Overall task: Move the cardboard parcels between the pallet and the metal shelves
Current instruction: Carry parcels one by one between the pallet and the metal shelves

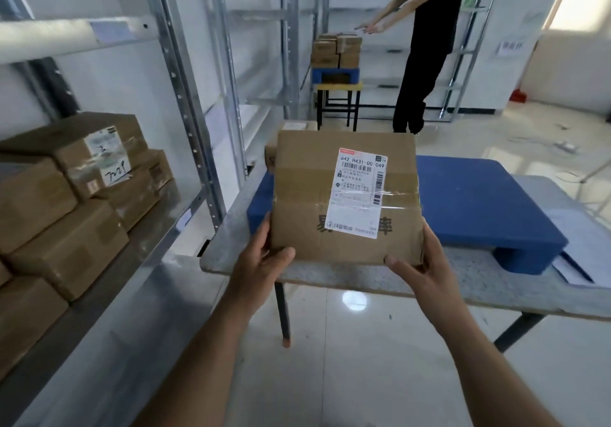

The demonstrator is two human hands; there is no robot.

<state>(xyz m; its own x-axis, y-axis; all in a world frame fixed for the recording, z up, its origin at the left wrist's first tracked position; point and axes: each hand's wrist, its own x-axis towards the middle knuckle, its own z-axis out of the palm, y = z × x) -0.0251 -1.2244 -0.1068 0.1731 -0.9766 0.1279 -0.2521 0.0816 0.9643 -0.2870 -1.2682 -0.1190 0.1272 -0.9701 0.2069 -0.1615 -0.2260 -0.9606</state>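
Note:
I hold a flat cardboard parcel with a white shipping label in front of me, over the near edge of a blue pallet. My left hand grips its lower left corner, thumb on top. My right hand grips the lower right corner, thumb on the top face. Another parcel peeks out behind the held one at the pallet's far left. Several cardboard parcels are stacked on the metal shelf at my left.
The pallet lies on a grey table with dark legs. A person in black stands at the back, reaching over parcels on a second blue pallet on a yellow-topped stool. Metal shelf uprights line the left side. The floor is glossy tile.

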